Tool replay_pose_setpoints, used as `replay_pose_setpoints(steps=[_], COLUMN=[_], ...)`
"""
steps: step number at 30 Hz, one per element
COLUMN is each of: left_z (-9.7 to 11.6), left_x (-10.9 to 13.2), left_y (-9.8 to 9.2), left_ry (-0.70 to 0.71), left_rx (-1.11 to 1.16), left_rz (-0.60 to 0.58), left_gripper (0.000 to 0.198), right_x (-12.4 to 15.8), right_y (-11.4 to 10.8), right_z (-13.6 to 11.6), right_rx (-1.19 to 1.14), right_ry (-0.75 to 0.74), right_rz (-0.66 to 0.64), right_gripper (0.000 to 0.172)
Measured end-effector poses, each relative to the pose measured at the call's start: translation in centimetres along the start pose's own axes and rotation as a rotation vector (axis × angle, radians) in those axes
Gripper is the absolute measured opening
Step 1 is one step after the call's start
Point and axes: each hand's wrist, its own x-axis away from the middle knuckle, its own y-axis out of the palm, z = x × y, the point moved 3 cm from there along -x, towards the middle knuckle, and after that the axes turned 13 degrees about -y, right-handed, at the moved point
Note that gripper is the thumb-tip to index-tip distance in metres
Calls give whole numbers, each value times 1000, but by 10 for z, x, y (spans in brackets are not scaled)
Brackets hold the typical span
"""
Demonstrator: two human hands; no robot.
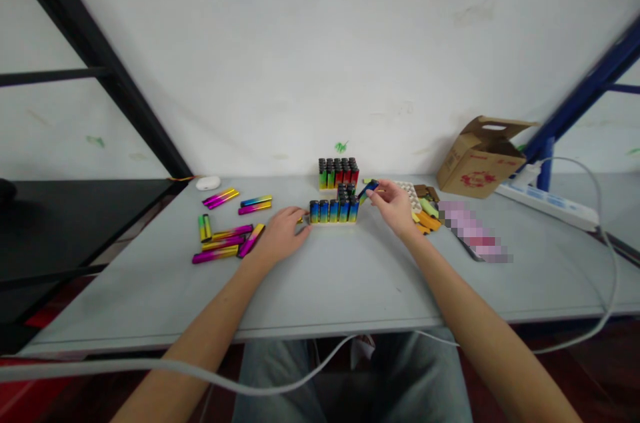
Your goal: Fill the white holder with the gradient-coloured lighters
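A white tray (333, 222) holds a front row of upright blue-and-green lighters (333, 211), with a few more standing behind at its right end. My right hand (393, 204) pinches a blue lighter (369, 191), tilted, just right of the tray. My left hand (283, 236) rests on the table at the tray's left end, thumb and fingers apart. A small gold bit shows between them; I cannot make out what it is. Behind the tray stands a block of green and red lighters (339, 174).
Shiny purple-and-gold lighters (223, 240) lie loose on the left, near a white case (208, 183). On the right are a white holed tray (407, 194), orange pieces (427, 222), a blurred phone (473, 233), an open cardboard box (480, 166) and a power strip (550, 203). A cable crosses the front.
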Motion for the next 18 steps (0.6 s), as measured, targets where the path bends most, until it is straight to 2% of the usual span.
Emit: replay_pose_setpoints(steps=[5, 10, 15, 18], left_z=[1, 1, 1, 1], left_x=[0, 0, 0, 0], left_y=[1, 2, 2, 2], left_ry=[-3, -10, -15, -19], left_rx=[-4, 13, 6, 8], left_rz=[-10, -7, -10, -12], left_gripper=[33, 31, 33, 33], right_x=[2, 5, 7, 8], right_y=[7, 9, 11, 12], right_z=[2, 4, 2, -3], right_rx=[13, 81, 268, 376], right_ry=[-1, -130, -270, -348], right_rz=[-70, -170, -332, -380], right_gripper=[33, 45, 26, 28])
